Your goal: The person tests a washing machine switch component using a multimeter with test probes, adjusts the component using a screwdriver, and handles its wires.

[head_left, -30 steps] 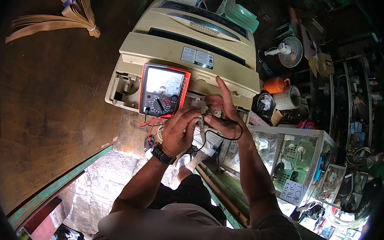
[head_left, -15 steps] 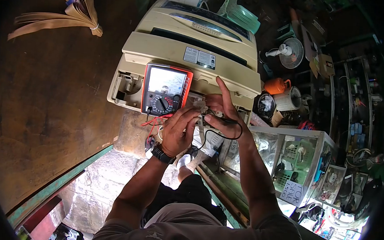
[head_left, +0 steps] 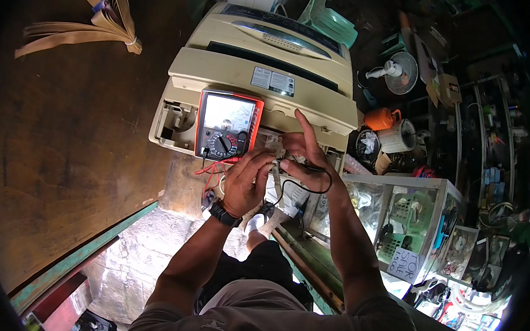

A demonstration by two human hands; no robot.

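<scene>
My left hand (head_left: 247, 178), a dark watch on its wrist, is closed with fingertips pinched against a small whitish plastic part (head_left: 275, 144). A pale strip or cable bundle hangs below that part. My right hand (head_left: 308, 156) meets it from the other side, thumb bent in and one finger stretched upward. A black test lead (head_left: 329, 180) runs from the right thumb across the palm and loops down; its tip is hidden among the fingers. Just left of the hands, an analog multimeter (head_left: 228, 127) in a red-edged case leans on the washing machine, with red leads below.
The beige washing machine (head_left: 222, 72) stands ahead with its front panel area open. A brown wooden surface (head_left: 85, 130) with a bundle of tan straps (head_left: 113, 26) is at left. To the right are a glass display case (head_left: 391, 181), a fan (head_left: 402, 72) and cluttered shelves.
Both hands keep nearly the same hold. The view has shifted very slightly, and the whitish part shows a little more between the fingers.
</scene>
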